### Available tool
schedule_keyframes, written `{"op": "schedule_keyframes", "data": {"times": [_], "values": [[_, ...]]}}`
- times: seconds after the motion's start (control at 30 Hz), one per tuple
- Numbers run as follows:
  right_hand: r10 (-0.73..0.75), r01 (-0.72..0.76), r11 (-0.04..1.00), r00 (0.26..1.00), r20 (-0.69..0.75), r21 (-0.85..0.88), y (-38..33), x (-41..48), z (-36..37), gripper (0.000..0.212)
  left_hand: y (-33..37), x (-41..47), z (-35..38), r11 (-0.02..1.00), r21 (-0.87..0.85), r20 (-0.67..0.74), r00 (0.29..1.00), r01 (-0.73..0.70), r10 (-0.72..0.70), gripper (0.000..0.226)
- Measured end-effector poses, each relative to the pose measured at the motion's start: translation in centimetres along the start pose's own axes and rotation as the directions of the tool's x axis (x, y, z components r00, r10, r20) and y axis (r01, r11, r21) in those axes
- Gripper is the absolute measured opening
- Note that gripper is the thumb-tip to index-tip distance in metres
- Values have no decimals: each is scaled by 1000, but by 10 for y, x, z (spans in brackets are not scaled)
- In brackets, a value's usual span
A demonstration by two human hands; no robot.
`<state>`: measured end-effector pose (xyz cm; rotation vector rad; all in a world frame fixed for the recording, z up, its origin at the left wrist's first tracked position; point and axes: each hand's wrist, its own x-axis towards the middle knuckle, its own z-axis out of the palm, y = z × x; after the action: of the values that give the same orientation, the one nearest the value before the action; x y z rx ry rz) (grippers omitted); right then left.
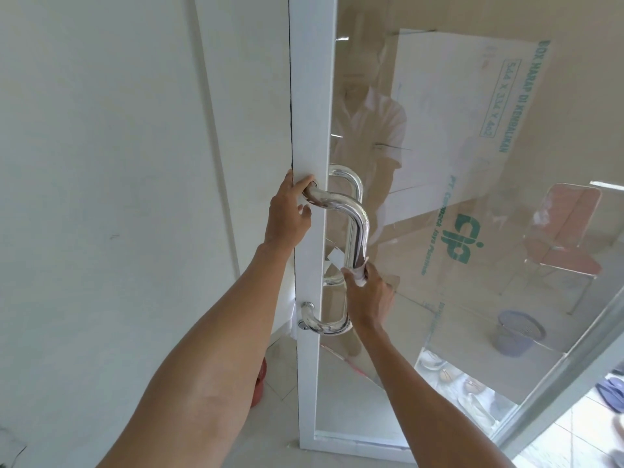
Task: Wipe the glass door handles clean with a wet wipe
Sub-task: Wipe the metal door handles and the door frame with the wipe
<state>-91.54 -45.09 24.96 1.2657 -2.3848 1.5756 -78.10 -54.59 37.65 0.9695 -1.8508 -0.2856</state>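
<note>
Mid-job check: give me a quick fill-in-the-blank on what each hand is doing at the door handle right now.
1. The wet wipe is held in the ____ hand, pressed around the handle.
2. The left hand grips the handle near its ____ mount on the door frame.
3. Seen through the glass, the waste basket on the floor is ____ in colour.
4. The chair stands ____ the glass door.

Missing words: right; upper; blue; behind
</note>
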Motion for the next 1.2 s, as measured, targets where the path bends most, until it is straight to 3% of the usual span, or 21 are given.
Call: {"op": "schedule_keyframes", "data": {"times": [0.17, 0.33, 0.43, 0.53, 0.63, 0.73, 0.93, 1.07, 1.2], "values": [[21, -21, 1000, 999, 29, 6, 18, -11, 10, 35, 0, 0, 6, 1000, -27, -35, 999, -3, 2, 63], [235, -207, 967, 949, 211, -146, 54, -36, 33, 31, 0, 3, 5, 999, -39, -16, 1000, 12, -13, 64], [287, -241, 953, 914, 289, -185, 61, -36, 37, 33, 0, 4, 4, 999, -39, -6, 1000, 23, -24, 64], [204, -179, 976, 951, 234, -122, 52, -29, 34, 33, 0, 4, 4, 999, -33, -15, 1000, 21, -22, 65], [80, -80, 997, 993, 88, 1, 41, -23, 27, 24, -1, 4, 6, 999, -35, -28, 999, 15, -16, 65], [70, -72, 996, 997, 43, 56, 39, -23, 28, 24, -2, 3, 9, 1000, -25, -52, 999, 9, -10, 64], [314, -324, 946, 926, 211, 15, 66, -48, 52, 27, -4, 2, 12, 1000, -19, -79, 997, -14, 13, 60], [450, -489, 866, 854, 261, 105, 69, -48, 60, 26, -4, 3, 12, 1000, -4, -65, 998, -5, 5, 61], [410, -454, 885, 865, 289, 102, 66, -43, 54, 22, -3, 2, 12, 1000, -22, -63, 998, 3, -4, 62]]}}
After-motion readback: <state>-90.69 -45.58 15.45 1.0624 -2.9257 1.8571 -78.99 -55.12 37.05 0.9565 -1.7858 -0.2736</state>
